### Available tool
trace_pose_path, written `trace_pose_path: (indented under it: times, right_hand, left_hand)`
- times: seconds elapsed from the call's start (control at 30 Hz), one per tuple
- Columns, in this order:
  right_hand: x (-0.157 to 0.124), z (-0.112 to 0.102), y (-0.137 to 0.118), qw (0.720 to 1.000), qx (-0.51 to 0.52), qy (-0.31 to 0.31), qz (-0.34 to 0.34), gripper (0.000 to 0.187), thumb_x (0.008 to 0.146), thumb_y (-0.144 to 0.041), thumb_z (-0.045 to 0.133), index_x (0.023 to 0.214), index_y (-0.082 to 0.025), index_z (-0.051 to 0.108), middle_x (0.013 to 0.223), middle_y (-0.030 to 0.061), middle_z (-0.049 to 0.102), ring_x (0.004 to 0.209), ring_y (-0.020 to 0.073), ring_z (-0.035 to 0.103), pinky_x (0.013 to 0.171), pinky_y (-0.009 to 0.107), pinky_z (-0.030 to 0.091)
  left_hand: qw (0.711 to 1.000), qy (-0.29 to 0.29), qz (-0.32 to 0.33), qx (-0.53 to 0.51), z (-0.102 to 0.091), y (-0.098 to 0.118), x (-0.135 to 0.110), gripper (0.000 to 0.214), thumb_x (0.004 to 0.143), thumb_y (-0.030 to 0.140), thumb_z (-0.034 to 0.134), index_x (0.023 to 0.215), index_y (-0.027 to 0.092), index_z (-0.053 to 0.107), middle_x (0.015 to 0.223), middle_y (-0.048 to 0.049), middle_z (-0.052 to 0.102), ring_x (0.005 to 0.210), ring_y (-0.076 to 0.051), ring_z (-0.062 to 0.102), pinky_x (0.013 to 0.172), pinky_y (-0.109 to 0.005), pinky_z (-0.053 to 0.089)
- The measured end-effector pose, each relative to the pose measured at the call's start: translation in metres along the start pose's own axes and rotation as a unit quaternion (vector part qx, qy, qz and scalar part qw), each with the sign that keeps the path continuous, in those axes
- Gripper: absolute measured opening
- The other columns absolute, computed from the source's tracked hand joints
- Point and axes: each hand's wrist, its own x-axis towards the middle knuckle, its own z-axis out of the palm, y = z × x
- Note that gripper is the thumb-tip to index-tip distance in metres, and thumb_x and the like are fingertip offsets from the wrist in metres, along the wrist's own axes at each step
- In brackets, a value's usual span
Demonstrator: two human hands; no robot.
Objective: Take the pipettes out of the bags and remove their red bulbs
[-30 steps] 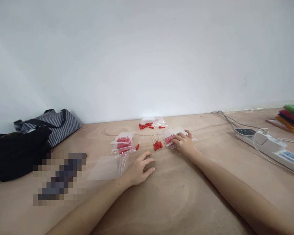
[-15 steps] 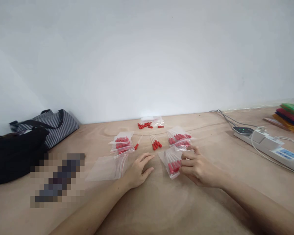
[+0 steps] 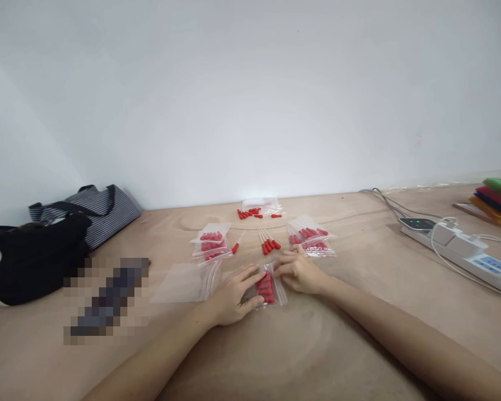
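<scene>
The small clear plastic zip bag (image 3: 280,291) that my right hand (image 3: 301,273) held further right half a second ago now lies on the wooden tabletop (image 3: 250,356) between my hands, with red bulb-shaped ends (image 3: 265,288) inside. My left hand (image 3: 236,296) rests at its left side, thumb and fingers parted, while my right fingers bend at its zip edge, pinching or not, I cannot tell. Beyond, the left bag stack (image 3: 212,243) and right bag stack (image 3: 311,239) hold more red-ended pieces.

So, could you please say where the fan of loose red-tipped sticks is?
In the head view, the fan of sticks lies just right of centre, between the left bag pile and right bag pile.
</scene>
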Motion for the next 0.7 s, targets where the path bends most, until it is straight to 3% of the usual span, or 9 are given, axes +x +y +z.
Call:
trace_pose_path:
  times: [0.1, 0.2, 0.33, 0.5, 0.7]
  right_hand:
    - [0.001, 0.006, 0.003, 0.980, 0.041, 0.072, 0.179, 0.018, 0.071, -0.013, 0.046, 0.076, -0.021, 0.062, 0.083, 0.0015, 0.064, 0.082, 0.0169, 0.052, 0.079, 0.037, 0.026]
    - [-0.001, 0.008, -0.002, 0.956, 0.076, 0.074, 0.272, 0.015, 0.075, -0.029, 0.050, 0.071, -0.021, 0.062, 0.077, 0.0011, 0.062, 0.081, 0.0187, 0.052, 0.080, 0.040, 0.026]
    - [-0.004, 0.010, -0.014, 0.952, 0.089, 0.045, 0.290, 0.023, 0.072, -0.042, 0.054, 0.065, -0.022, 0.063, 0.082, 0.0012, 0.060, 0.087, 0.0209, 0.049, 0.081, 0.042, 0.025]
    - [-0.004, 0.016, -0.024, 0.941, 0.100, 0.039, 0.320, 0.014, 0.070, -0.033, 0.057, 0.061, -0.023, 0.063, 0.093, -0.0001, 0.059, 0.095, 0.0217, 0.046, 0.080, 0.040, 0.024]
    - [-0.003, 0.021, -0.022, 0.931, 0.121, 0.051, 0.340, 0.017, 0.069, -0.035, 0.058, 0.058, -0.023, 0.063, 0.093, -0.0005, 0.059, 0.096, 0.0223, 0.046, 0.079, 0.039, 0.024]
  left_hand:
    - [1.000, 0.003, -0.024, 0.012, 0.000, -0.002, 0.001, 0.051, 0.083, 0.040, 0.043, 0.129, 0.019, 0.036, 0.134, -0.0110, 0.036, 0.125, -0.024, 0.030, 0.102, -0.046, 0.026]
    - [0.999, 0.010, -0.028, 0.020, -0.001, -0.001, 0.001, 0.053, 0.082, 0.041, 0.044, 0.129, 0.020, 0.036, 0.135, -0.0107, 0.035, 0.126, -0.025, 0.028, 0.103, -0.047, 0.024]
    - [0.999, 0.006, -0.036, 0.021, 0.003, 0.000, 0.003, 0.058, 0.079, 0.043, 0.047, 0.130, 0.019, 0.033, 0.137, -0.0111, 0.031, 0.127, -0.026, 0.025, 0.102, -0.047, 0.024]
    - [0.998, 0.021, -0.052, 0.009, 0.004, 0.000, 0.006, 0.057, 0.080, 0.042, 0.048, 0.129, 0.017, 0.035, 0.135, -0.0115, 0.034, 0.124, -0.025, 0.031, 0.101, -0.044, 0.029]
    - [0.994, 0.105, 0.003, 0.035, -0.005, 0.000, 0.033, 0.033, 0.086, 0.022, 0.040, 0.118, 0.022, 0.050, 0.120, -0.0061, 0.050, 0.110, -0.018, 0.046, 0.093, -0.034, 0.039]
